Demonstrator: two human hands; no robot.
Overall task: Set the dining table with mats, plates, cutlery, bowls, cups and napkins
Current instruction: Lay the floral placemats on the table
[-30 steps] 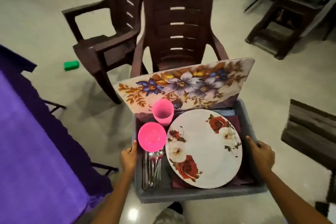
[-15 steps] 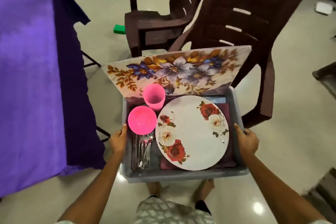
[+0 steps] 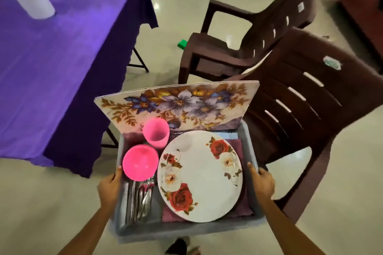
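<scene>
I carry a grey tub (image 3: 186, 232) in front of me. My left hand (image 3: 108, 189) grips its left rim and my right hand (image 3: 262, 184) grips its right rim. Inside lie a white plate with red roses (image 3: 200, 176), a pink bowl (image 3: 139, 162), a pink cup (image 3: 155, 133), a bundle of steel cutlery (image 3: 138, 201) and a maroon napkin (image 3: 238, 207) under the plate. A floral mat (image 3: 176, 105) stands upright against the tub's far wall. The dining table with a purple cloth (image 3: 62, 64) is at the left.
A white cylindrical pot (image 3: 33, 0) stands on the table's far part. Two brown plastic chairs (image 3: 294, 97) (image 3: 238, 43) stand close on the right and ahead. A small green block (image 3: 182, 43) lies on the tiled floor.
I have turned left with the tub; the purple table now fills more of the left view and the chairs have slid to the right. Both hands keep their hold.
</scene>
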